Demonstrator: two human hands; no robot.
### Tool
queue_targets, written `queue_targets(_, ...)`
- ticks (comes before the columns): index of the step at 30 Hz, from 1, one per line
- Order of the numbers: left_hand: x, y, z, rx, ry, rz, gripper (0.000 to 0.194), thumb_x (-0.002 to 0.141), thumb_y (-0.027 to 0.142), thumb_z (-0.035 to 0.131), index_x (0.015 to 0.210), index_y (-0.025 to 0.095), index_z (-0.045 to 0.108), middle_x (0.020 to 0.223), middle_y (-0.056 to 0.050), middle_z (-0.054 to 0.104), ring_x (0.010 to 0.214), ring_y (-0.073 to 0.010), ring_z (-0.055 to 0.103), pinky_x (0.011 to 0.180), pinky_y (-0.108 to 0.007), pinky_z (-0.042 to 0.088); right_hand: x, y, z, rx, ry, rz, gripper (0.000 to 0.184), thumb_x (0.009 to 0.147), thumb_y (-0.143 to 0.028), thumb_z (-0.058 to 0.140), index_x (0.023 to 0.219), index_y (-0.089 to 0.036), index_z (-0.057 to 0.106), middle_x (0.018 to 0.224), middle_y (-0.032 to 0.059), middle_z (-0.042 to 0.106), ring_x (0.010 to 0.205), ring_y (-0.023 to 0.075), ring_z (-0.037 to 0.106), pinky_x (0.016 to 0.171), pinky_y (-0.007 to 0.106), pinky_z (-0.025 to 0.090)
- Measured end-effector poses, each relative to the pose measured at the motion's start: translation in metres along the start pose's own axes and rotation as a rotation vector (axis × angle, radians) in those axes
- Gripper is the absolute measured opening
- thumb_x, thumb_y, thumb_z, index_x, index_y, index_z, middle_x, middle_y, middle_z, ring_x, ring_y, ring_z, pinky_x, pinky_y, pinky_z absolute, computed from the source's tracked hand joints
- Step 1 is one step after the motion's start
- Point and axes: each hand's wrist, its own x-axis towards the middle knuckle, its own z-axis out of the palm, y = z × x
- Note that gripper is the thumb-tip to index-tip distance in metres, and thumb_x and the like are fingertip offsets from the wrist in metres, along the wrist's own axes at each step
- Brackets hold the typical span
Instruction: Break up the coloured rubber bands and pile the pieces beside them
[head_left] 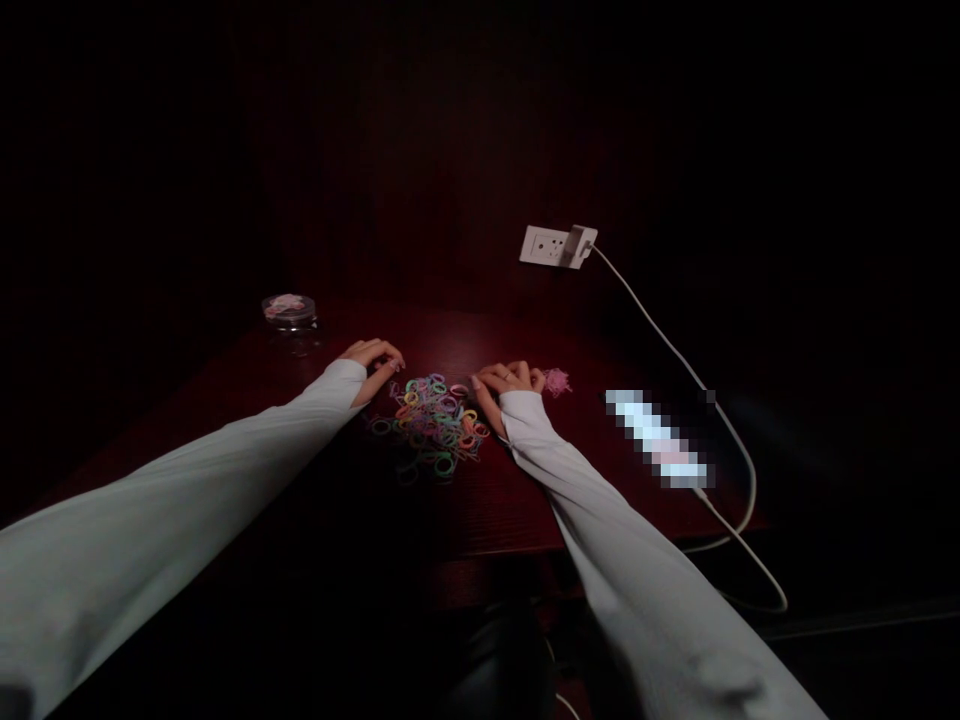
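Note:
My left hand (372, 362) is at the far left edge of a loose pile of small hair ties (435, 420). Its fingers curl, thumb tip close to the index tip; anything between them is too small to make out. The ties are pink, green, yellow, orange and purple, some thick rings and some thin bands. My right hand (513, 383) lies at the pile's right side, fingers bent, thumb and index tips close together. What they may pinch cannot be seen. Just beyond its outer fingers lies a small bunch of thin pink bands (556, 382).
A clear round container (291, 312) with a pink-patterned top stands back left on the dark red table (495, 510). At right lies a lit, blurred-out phone (656, 438) with a white cable (675, 350) running to a charger in the wall socket (551, 246). Surroundings are very dark.

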Motion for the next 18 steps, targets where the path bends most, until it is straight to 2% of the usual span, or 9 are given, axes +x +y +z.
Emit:
queue_targets(3,0.001,-0.009,0.002,0.014,-0.039,0.073,0.032,0.096,0.027,0.039,0.099,0.021,0.070,0.102,-0.005,0.071,0.099,-0.0226,0.060,0.097,-0.036,0.043,-0.004,-0.004,0.005,0.001,-0.032,-0.025,0.035,0.105,-0.045,0.049,0.122,-0.032,0.076,0.122,0.0034,0.075,0.117,0.0280,0.050,0.104,0.047,0.023)
queue_targets(5,-0.001,-0.009,0.004,0.031,-0.060,0.097,0.033,0.095,0.025,0.040,0.100,0.021,0.071,0.107,-0.006,0.072,0.102,-0.0230,0.060,0.099,-0.037,0.042,-0.005,-0.005,0.005,-0.003,-0.063,-0.030,0.037,0.106,-0.047,0.046,0.117,-0.033,0.078,0.120,0.0029,0.076,0.118,0.0285,0.050,0.106,0.049,0.022)
queue_targets(11,-0.007,-0.005,0.004,0.123,-0.162,0.034,0.032,0.093,0.029,0.049,0.115,0.026,0.071,0.123,-0.005,0.070,0.109,-0.0266,0.057,0.102,-0.042,0.040,-0.005,-0.008,0.001,0.051,-0.194,-0.115,0.038,0.106,-0.048,0.047,0.101,-0.035,0.082,0.116,-0.0006,0.078,0.116,0.0276,0.051,0.109,0.050,0.021)
queue_targets(13,-0.004,-0.016,-0.004,0.143,-0.140,0.010,0.035,0.091,0.022,0.046,0.114,0.027,0.072,0.124,-0.004,0.070,0.110,-0.0264,0.057,0.102,-0.042,0.040,-0.006,-0.010,0.000,0.081,-0.205,-0.122,0.038,0.106,-0.047,0.047,0.099,-0.035,0.082,0.116,-0.0015,0.078,0.115,0.0267,0.051,0.109,0.050,0.023)
queue_targets(15,0.001,-0.032,-0.016,0.161,-0.037,-0.020,0.038,0.087,0.017,0.043,0.106,0.025,0.074,0.118,-0.005,0.071,0.109,-0.0269,0.058,0.103,-0.042,0.040,-0.006,-0.010,0.000,0.104,-0.201,-0.104,0.036,0.106,-0.045,0.048,0.099,-0.035,0.082,0.116,-0.0016,0.078,0.114,0.0262,0.051,0.108,0.049,0.023)
queue_targets(18,0.007,-0.048,-0.033,0.127,0.008,0.033,0.033,0.089,0.023,0.043,0.103,0.022,0.073,0.111,-0.008,0.071,0.105,-0.0253,0.060,0.102,-0.038,0.043,-0.006,-0.010,-0.001,0.121,-0.173,-0.070,0.031,0.105,-0.041,0.051,0.106,-0.035,0.081,0.115,-0.0006,0.079,0.115,0.0268,0.051,0.108,0.049,0.023)
